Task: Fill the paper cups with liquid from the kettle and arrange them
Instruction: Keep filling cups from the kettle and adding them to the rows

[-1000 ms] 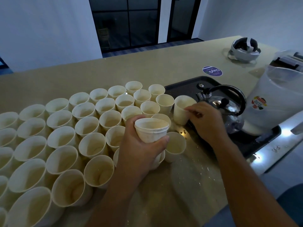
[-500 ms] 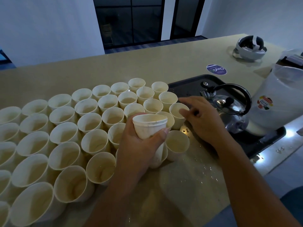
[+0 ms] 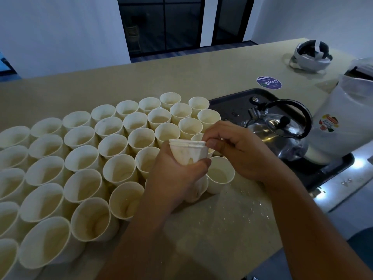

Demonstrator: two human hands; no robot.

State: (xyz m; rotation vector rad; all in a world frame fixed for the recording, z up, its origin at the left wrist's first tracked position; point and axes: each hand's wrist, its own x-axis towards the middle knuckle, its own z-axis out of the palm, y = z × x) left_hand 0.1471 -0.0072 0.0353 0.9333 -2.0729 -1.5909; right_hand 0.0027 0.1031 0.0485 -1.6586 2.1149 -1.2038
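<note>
We see the left hand wrapped around a short stack of nested paper cups, its fingers curled on the tapered, creased wall, held just above the speckled beige desk. The right hand pinches the rolled rim at the top of that stack between thumb and fingers. To the left, a dense field of standing paper cups covers the desk in rows, thin-walled and cream-coloured (whether they hold liquid, we cannot tell). One lone cup stands just right of the stack. The polished steel kettle, round-bodied with an arched black handle, sits on a dark tray beside a translucent plastic jug. Droplets glisten on the desk.
</note>
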